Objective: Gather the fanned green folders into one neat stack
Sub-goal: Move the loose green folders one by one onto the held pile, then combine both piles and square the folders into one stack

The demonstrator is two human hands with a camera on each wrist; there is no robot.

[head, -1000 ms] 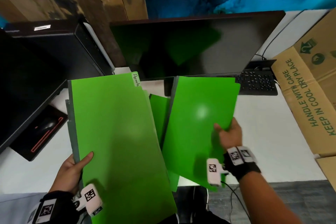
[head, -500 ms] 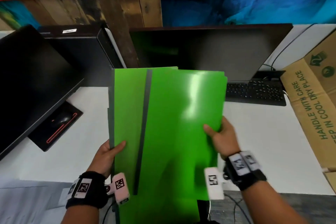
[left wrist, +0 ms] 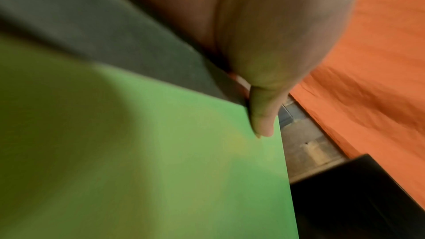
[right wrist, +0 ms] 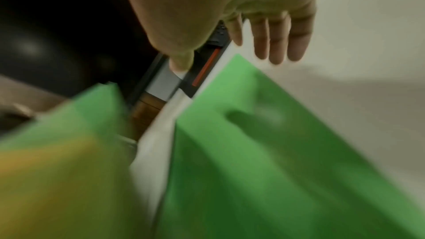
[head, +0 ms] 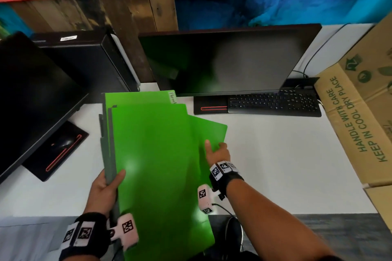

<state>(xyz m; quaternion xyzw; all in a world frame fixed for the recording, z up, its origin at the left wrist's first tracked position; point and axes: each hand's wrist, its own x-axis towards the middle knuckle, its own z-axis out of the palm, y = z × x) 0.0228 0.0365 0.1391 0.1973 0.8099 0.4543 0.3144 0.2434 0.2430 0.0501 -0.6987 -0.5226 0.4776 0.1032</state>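
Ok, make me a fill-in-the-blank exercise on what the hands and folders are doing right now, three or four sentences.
1. The left hand grips the gathered green folders along their ____ edge.
2. The right hand reaches with ____ fingers toward the loose green folder on the white desk.
3. The black keyboard lies in front of a ____ monitor.
4. The cardboard box reads HANDLE WITH ____.

Missing words: left; straight; dark; CARE
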